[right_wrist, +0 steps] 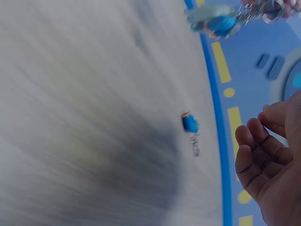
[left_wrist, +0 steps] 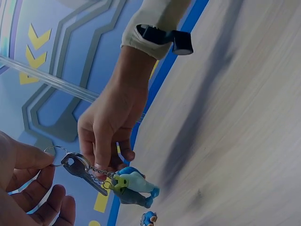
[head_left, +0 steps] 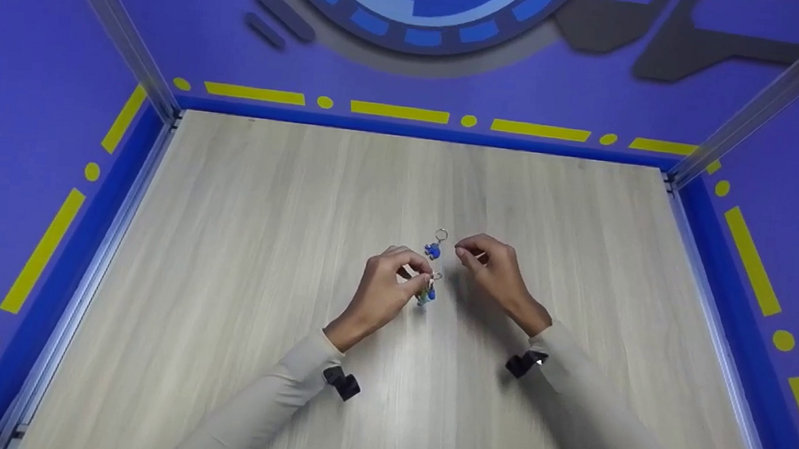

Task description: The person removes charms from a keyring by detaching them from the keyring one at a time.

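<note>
My left hand (head_left: pixel 385 285) pinches a metal key ring (left_wrist: pixel 56 156) between thumb and index finger. From the ring hang a key (left_wrist: pixel 83 173), small chains and figurine charms (left_wrist: pixel 134 184) in pale green, grey and blue. Just beyond them, a blue figurine keychain (head_left: pixel 433 250) lies on the table, its split ring (head_left: pixel 441 235) pointing away from me. To the right of it my right hand (head_left: pixel 500 273) hovers with loosely bent fingers. In the right wrist view that hand holds nothing visible, and the hanging charms are blurred.
The wood-grain table (head_left: pixel 246 240) lies under both hands. Blue walls with yellow markings (head_left: pixel 398 111) and metal frame posts (head_left: pixel 117 26) border its back and sides. A small black camera is strapped to each wrist.
</note>
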Action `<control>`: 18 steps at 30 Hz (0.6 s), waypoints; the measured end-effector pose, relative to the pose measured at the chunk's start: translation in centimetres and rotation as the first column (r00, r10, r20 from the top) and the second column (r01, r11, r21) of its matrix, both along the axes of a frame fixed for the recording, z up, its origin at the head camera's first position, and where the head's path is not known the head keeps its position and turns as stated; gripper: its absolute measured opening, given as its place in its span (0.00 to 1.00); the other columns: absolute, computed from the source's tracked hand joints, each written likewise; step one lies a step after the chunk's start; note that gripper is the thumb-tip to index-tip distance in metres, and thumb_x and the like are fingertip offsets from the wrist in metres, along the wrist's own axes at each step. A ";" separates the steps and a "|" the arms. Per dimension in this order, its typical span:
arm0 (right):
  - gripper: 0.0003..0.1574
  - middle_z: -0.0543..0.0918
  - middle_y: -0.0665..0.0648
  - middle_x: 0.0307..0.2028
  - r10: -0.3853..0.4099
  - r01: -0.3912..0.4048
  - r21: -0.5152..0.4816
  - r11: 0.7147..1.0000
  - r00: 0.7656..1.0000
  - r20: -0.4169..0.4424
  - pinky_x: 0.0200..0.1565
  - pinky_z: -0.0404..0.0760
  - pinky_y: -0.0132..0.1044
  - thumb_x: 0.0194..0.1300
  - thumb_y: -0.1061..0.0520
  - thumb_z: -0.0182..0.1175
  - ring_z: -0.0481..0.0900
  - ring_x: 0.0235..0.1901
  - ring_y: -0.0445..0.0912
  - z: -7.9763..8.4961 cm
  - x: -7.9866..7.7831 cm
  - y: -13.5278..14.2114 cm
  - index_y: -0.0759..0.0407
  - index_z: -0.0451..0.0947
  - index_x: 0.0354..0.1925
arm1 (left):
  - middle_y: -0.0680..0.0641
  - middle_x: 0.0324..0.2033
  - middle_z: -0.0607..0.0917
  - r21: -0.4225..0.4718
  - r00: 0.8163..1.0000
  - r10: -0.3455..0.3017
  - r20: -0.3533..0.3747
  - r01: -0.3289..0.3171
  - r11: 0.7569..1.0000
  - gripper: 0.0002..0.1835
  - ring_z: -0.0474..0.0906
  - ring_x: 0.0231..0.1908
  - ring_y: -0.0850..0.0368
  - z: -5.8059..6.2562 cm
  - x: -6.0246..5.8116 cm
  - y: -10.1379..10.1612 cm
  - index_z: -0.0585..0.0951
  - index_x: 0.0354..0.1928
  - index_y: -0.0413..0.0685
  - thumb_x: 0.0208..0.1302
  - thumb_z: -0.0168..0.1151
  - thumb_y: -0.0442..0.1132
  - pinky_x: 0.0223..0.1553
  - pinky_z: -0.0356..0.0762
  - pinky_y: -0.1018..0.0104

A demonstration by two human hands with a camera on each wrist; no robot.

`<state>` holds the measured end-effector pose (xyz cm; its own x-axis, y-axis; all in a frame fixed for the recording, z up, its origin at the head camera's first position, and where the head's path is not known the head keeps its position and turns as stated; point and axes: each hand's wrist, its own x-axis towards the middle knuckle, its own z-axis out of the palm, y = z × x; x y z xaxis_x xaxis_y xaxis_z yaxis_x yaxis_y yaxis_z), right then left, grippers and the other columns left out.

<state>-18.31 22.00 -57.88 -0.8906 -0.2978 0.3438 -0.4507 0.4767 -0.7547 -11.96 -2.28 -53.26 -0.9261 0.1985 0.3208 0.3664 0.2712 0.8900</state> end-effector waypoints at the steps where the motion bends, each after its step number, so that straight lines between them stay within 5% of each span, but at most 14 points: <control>1: 0.05 0.92 0.57 0.42 0.009 -0.009 -0.003 1.000 1.000 -0.012 0.42 0.87 0.40 0.76 0.66 0.69 0.88 0.39 0.48 0.2 0.3 0.0 0.65 0.90 0.47 | 0.54 0.37 0.89 0.000 1.000 -0.001 0.001 0.001 1.000 0.06 0.85 0.43 0.53 0.1 0.0 0.0 0.90 0.37 0.46 0.69 0.73 0.27 0.47 0.87 0.44; 18: 0.07 0.91 0.53 0.44 0.179 -0.179 -0.015 0.984 0.984 -0.019 0.43 0.88 0.43 0.77 0.63 0.69 0.88 0.42 0.46 2.1 5.6 -1.1 0.60 0.89 0.50 | 0.50 0.38 0.90 0.015 1.000 -0.024 0.018 0.023 1.000 0.04 0.84 0.44 0.54 0.2 0.1 0.3 0.89 0.37 0.43 0.69 0.72 0.27 0.48 0.88 0.43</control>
<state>-12.73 20.95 -55.73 -0.8173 -0.4459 0.3649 -0.5407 0.3746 -0.7532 -11.90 -2.00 -53.05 -0.9269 0.2155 0.3073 0.3565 0.2491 0.9005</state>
